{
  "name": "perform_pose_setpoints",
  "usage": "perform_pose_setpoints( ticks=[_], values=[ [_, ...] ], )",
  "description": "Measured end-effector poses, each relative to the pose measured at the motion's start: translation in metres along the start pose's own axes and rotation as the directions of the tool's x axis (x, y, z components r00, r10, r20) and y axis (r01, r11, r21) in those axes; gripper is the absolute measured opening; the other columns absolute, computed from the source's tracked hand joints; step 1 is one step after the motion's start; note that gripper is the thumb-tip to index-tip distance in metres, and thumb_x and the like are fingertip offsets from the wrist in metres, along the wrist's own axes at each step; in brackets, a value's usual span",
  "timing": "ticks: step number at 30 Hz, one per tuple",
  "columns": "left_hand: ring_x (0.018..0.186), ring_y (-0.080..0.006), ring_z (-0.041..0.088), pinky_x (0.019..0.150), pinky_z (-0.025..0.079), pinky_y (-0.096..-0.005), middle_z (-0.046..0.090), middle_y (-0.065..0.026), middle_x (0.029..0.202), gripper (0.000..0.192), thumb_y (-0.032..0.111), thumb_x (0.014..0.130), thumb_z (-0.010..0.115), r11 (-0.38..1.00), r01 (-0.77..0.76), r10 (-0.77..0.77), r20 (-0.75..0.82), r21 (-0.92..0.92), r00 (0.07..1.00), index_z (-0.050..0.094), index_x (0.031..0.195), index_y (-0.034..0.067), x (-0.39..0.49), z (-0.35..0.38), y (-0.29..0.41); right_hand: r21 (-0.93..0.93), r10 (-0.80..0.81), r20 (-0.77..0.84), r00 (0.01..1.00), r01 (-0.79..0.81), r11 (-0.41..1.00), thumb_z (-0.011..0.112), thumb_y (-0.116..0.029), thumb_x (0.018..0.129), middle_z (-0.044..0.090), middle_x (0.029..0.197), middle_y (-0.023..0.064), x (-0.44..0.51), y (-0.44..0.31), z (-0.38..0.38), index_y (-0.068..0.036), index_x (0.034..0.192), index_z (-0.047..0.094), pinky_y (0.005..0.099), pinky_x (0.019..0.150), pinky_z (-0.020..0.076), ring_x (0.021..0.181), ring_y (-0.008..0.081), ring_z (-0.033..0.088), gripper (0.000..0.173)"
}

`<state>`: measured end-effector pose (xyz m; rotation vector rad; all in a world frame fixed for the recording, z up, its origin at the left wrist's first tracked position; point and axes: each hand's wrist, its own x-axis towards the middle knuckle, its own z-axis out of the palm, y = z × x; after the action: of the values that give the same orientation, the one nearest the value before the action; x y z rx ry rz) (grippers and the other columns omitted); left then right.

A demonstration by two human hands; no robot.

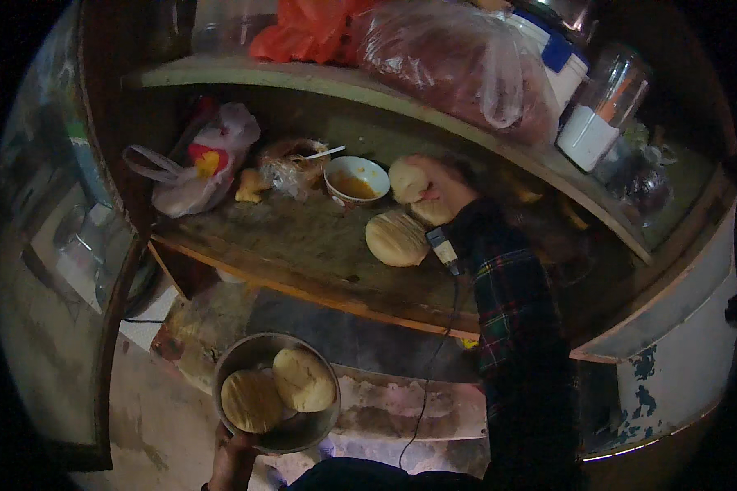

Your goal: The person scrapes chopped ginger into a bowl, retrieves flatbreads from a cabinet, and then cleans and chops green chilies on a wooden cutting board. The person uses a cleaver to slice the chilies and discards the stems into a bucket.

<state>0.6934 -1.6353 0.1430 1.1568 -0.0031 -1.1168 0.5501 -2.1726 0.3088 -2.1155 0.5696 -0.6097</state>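
My left hand (236, 448) grips the rim of a round metal bowl (333, 423) low in the view. Inside the bowl lie two pale flat round breads, one (252, 402) on the left and the other (304, 380) on the right. My right hand (445, 184) reaches into a wooden cupboard shelf (307, 251), its fingers closed around a round bread (408, 179). Under those fingers shows another pale piece, probably bread (433, 210). A larger bread with a lined surface (396, 239) rests on the shelf just in front of my right hand.
Left of the breads stands a bowl of orange-yellow food (357, 184). Beyond it are a plastic-wrapped item (292, 175), a small yellowish lump (250, 186) and a plastic bag (196, 178). Bags and a clear jar (605, 110) crowd the upper shelf (319, 80). A cable (427, 380) hangs from my right wrist.
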Motion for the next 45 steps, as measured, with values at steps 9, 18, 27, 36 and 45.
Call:
perform_pose_setpoints(
  ticks=[9, 18, 27, 36, 45],
  values=[
    [0.121, -0.0279, 0.057, 0.102, 0.049, -0.0416, 0.053, -0.0129, 0.135, 0.068, 0.014, 0.086, 0.066, 0.999, -0.018, 0.018, 0.002, -0.029, 1.000, 0.036, 0.145, 0.003, -0.009, 0.016, 0.013, -0.382, -0.063, -0.388, 0.920, -0.098, 0.919, 0.073, -0.030, 0.088, 0.069, 0.114, 0.0141, 0.010, -0.044, 0.018, -0.006, 0.114, 0.067, 0.0419, 0.074, 0.0552, 0.091, 0.0284, 0.069, 0.036],
    [0.103, -0.0235, 0.065, 0.079, 0.057, -0.0368, 0.060, -0.0115, 0.125, 0.066, 0.014, 0.085, 0.067, 1.000, -0.006, 0.004, 0.223, 0.006, 0.975, 0.038, 0.144, 0.005, 0.003, 0.013, 0.008, -0.397, -0.327, 0.460, 0.825, 0.521, 0.756, 0.072, -0.025, 0.080, 0.044, 0.149, 0.0169, -0.188, -0.130, 0.236, -0.012, 0.145, 0.048, 0.0472, 0.107, 0.0439, 0.135, 0.0364, 0.046, 0.070],
    [0.109, -0.0257, 0.063, 0.083, 0.058, -0.0374, 0.060, -0.0105, 0.126, 0.065, 0.006, 0.083, 0.066, 0.992, 0.075, -0.102, 0.285, 0.104, 0.953, 0.039, 0.142, 0.007, -0.008, 0.028, 0.015, -0.333, -0.314, 0.460, 0.830, 0.490, 0.806, 0.079, -0.022, 0.072, 0.045, 0.138, 0.0199, -0.204, -0.121, 0.265, -0.006, 0.141, 0.041, 0.0504, 0.105, 0.0458, 0.130, 0.0417, 0.045, 0.081],
    [0.098, -0.0213, 0.063, 0.071, 0.056, -0.0317, 0.061, -0.0080, 0.120, 0.067, 0.007, 0.079, 0.067, 0.993, 0.069, -0.081, 0.122, 0.098, 0.989, 0.041, 0.141, 0.007, -0.004, 0.019, 0.014, 0.208, -0.188, -0.186, 0.964, 0.226, 0.952, 0.086, -0.024, 0.072, 0.050, 0.141, 0.0158, -0.158, -0.146, 0.131, -0.002, 0.144, 0.040, 0.0436, 0.110, 0.0392, 0.132, 0.0297, 0.048, 0.088],
    [0.105, -0.0248, 0.063, 0.072, 0.058, -0.0355, 0.059, -0.0096, 0.122, 0.071, 0.007, 0.075, 0.069, 0.999, 0.044, -0.046, 0.164, 0.016, 0.985, 0.041, 0.140, 0.007, 0.009, -0.002, -0.001, -0.098, -0.046, -0.615, 0.787, -0.018, 0.995, 0.087, -0.020, 0.067, 0.062, 0.123, 0.0178, -0.040, -0.067, 0.003, 0.003, 0.137, 0.044, 0.0393, 0.096, 0.0488, 0.109, 0.0294, 0.062, 0.085]
  ],
)
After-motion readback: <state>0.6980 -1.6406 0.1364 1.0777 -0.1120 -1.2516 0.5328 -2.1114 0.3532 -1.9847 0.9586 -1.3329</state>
